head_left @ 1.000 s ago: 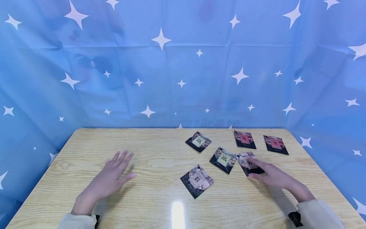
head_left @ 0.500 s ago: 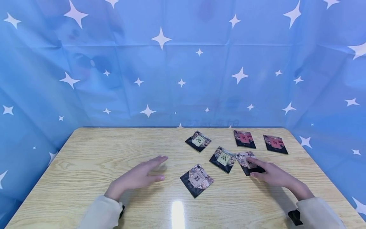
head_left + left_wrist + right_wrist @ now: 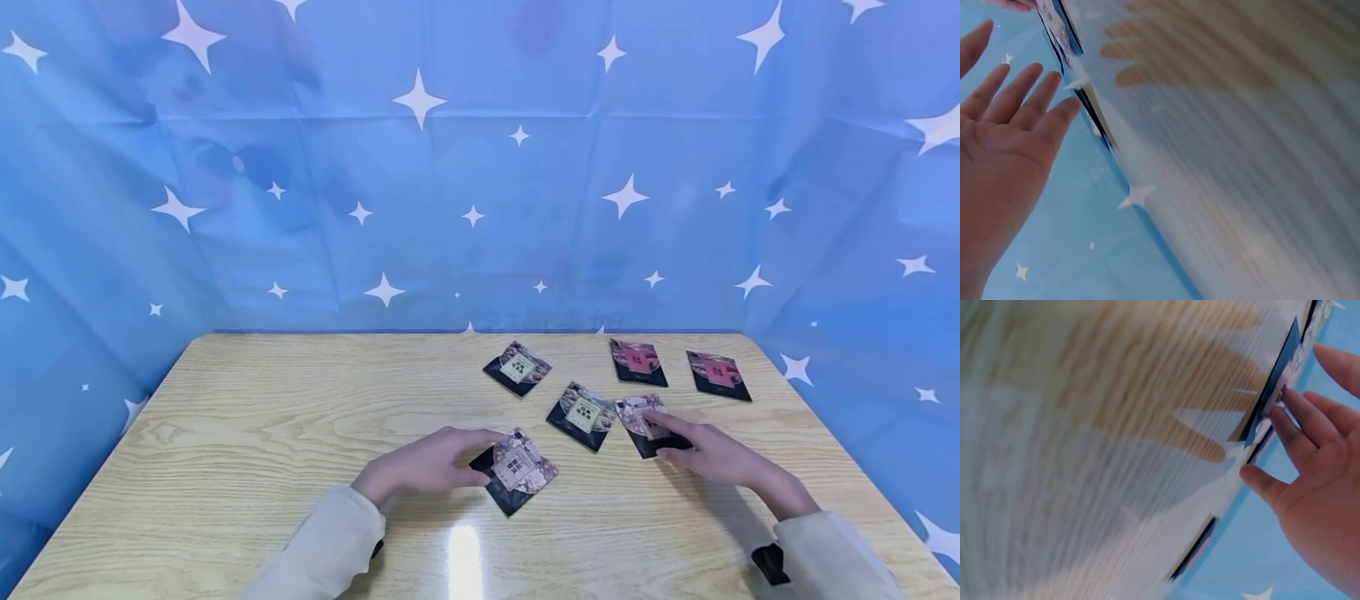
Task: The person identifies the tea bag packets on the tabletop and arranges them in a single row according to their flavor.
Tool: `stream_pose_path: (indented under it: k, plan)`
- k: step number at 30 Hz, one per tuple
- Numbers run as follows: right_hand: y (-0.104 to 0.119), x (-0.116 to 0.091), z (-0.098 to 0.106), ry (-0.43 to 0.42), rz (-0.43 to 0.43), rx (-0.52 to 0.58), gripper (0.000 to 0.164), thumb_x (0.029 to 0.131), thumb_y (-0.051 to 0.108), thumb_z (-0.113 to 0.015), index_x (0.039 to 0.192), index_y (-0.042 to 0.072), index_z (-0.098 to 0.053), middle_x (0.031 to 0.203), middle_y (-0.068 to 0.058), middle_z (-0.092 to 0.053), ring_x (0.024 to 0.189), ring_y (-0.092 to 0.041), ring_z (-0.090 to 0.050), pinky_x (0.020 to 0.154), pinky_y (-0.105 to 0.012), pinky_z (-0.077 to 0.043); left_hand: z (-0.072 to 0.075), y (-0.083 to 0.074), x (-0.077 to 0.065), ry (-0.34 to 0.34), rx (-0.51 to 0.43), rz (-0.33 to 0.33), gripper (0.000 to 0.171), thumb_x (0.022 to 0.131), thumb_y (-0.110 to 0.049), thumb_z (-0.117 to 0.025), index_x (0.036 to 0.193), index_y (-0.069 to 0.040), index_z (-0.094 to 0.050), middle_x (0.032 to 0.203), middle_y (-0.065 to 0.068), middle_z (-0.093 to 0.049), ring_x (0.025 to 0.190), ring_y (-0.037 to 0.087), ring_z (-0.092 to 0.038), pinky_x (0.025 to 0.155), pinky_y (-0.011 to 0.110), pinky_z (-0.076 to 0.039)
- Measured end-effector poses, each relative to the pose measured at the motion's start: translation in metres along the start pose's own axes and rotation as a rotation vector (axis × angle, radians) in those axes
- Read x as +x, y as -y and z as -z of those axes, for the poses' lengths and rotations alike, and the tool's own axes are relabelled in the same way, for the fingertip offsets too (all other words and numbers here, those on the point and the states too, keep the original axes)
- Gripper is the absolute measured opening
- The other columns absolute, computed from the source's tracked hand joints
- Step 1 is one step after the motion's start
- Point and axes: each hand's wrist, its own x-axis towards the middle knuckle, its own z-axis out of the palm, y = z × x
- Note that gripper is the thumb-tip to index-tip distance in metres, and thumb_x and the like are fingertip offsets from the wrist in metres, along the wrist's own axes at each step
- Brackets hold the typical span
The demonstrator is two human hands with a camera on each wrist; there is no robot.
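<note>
My left hand (image 3: 431,465) reaches over the left edge of a flat black sachet with a pale pink label (image 3: 517,473), fingers extended; the left wrist view shows the palm and straight fingers (image 3: 1013,103) with nothing gripped. On the right, the fingertips of my right hand (image 3: 716,457) rest on a matching pink-labelled sachet (image 3: 647,437), partly covering it. Seen from the right wrist, the fingers (image 3: 1297,437) are relaxed and spread, tips at the sachet's printed face (image 3: 1282,378). Between the hands lies a sachet with a pale green label (image 3: 583,417).
Another green-labelled sachet (image 3: 517,368) lies farther back on the wooden table (image 3: 300,400). Two sachets with red labels, one nearer the middle (image 3: 637,362) and one at the right (image 3: 718,375), lie near the back edge. A blue star-patterned cloth (image 3: 480,167) hangs behind.
My left hand has moved right across the table, from the left side to the front pink-labelled sachet. The right hand has stayed at its sachet, and the sachets lie as before.
</note>
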Motion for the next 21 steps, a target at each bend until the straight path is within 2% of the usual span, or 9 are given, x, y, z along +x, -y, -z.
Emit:
stream_pose_path:
  k: [2, 5, 7, 9, 11, 13, 16, 19, 21]
  plan:
    - [0.0, 0.0, 0.0, 0.0, -0.003, 0.008, 0.06, 0.093, 0.023, -0.054, 0.141, -0.004, -0.029, 0.134, -0.032, -0.036, 0.119, -0.047, -0.037, 0.086, -0.058, -0.038, -0.001, -0.002, 0.006, 0.006, -0.025, -0.011, 0.052, 0.092, -0.02, -0.057, 0.14, -0.016, -0.038, 0.141, 0.0, -0.038, 0.097, 0.014, -0.056, 0.095, 0.032, -0.038]
    - [0.0, 0.0, 0.0, -0.002, -0.005, 0.01, 0.06, 0.093, 0.023, -0.054, 0.141, -0.003, -0.029, 0.135, -0.033, -0.033, 0.12, -0.048, -0.035, 0.087, -0.059, -0.037, -0.002, -0.005, 0.013, 0.024, -0.022, -0.014, 0.05, 0.092, -0.019, -0.057, 0.139, -0.016, -0.04, 0.141, 0.002, -0.039, 0.093, 0.012, -0.056, 0.092, 0.031, -0.039]
    - [0.0, 0.001, 0.0, -0.002, -0.004, 0.014, 0.06, 0.093, 0.022, -0.054, 0.141, -0.003, -0.029, 0.136, -0.032, -0.033, 0.121, -0.048, -0.034, 0.087, -0.059, -0.037, -0.002, -0.007, 0.017, 0.037, -0.008, -0.013, 0.049, 0.092, -0.018, -0.056, 0.139, -0.016, -0.041, 0.142, 0.003, -0.037, 0.115, 0.011, -0.047, 0.095, 0.03, -0.038]
    - [0.0, 0.001, 0.0, -0.001, -0.003, 0.014, 0.06, 0.093, 0.022, -0.054, 0.141, -0.003, -0.029, 0.136, -0.032, -0.033, 0.121, -0.048, -0.034, 0.087, -0.059, -0.037, -0.002, -0.01, 0.02, 0.056, 0.011, -0.014, 0.049, 0.092, -0.017, -0.056, 0.139, -0.015, -0.041, 0.142, 0.003, -0.037, 0.119, 0.01, -0.044, 0.095, 0.027, -0.038]
    - [0.0, 0.001, 0.0, -0.001, -0.002, 0.015, 0.059, 0.093, 0.022, -0.054, 0.141, -0.003, -0.029, 0.136, -0.032, -0.032, 0.122, -0.048, -0.033, 0.088, -0.059, -0.036, -0.003, -0.011, 0.023, 0.075, 0.019, -0.021, 0.048, 0.093, -0.016, -0.055, 0.139, -0.014, -0.041, 0.139, 0.003, -0.042, 0.095, 0.008, -0.056, 0.083, 0.023, -0.043]
    - [-0.001, 0.001, 0.0, -0.003, 0.001, 0.013, 0.059, 0.093, 0.021, -0.054, 0.141, -0.004, -0.029, 0.137, -0.032, -0.032, 0.122, -0.048, -0.032, 0.088, -0.059, -0.036, -0.004, -0.013, 0.026, 0.091, 0.024, -0.034, 0.047, 0.093, -0.014, -0.054, 0.138, -0.012, -0.041, 0.135, 0.001, -0.046, 0.075, 0.006, -0.054, 0.073, 0.02, -0.042]
    - [-0.001, 0.0, 0.0, -0.004, 0.005, 0.013, 0.059, 0.093, 0.021, -0.054, 0.14, -0.004, -0.03, 0.137, -0.032, -0.032, 0.123, -0.049, -0.03, 0.089, -0.06, -0.035, -0.004, -0.014, 0.03, 0.113, 0.023, -0.048, 0.045, 0.093, -0.011, -0.053, 0.137, -0.011, -0.042, 0.128, -0.002, -0.052, 0.066, 0.006, -0.051, 0.071, 0.019, -0.043]
    - [0.0, 0.0, 0.0, -0.001, 0.005, 0.019, 0.059, 0.093, 0.02, -0.055, 0.14, -0.004, -0.03, 0.137, -0.032, -0.031, 0.123, -0.049, -0.029, 0.089, -0.06, -0.034, -0.005, -0.016, 0.032, 0.131, 0.025, -0.055, 0.041, 0.094, -0.01, -0.052, 0.134, -0.011, -0.045, 0.128, -0.003, -0.052, 0.093, 0.005, -0.055, 0.084, 0.021, -0.043]
    - [0.0, 0.0, 0.001, 0.003, 0.004, 0.028, 0.059, 0.093, 0.02, -0.055, 0.14, -0.004, -0.03, 0.137, -0.032, -0.031, 0.123, -0.05, -0.028, 0.089, -0.06, -0.033, -0.006, -0.016, 0.033, 0.146, 0.028, -0.059, 0.038, 0.094, -0.011, -0.05, 0.133, -0.012, -0.046, 0.128, -0.003, -0.051, 0.097, 0.006, -0.054, 0.087, 0.023, -0.042]
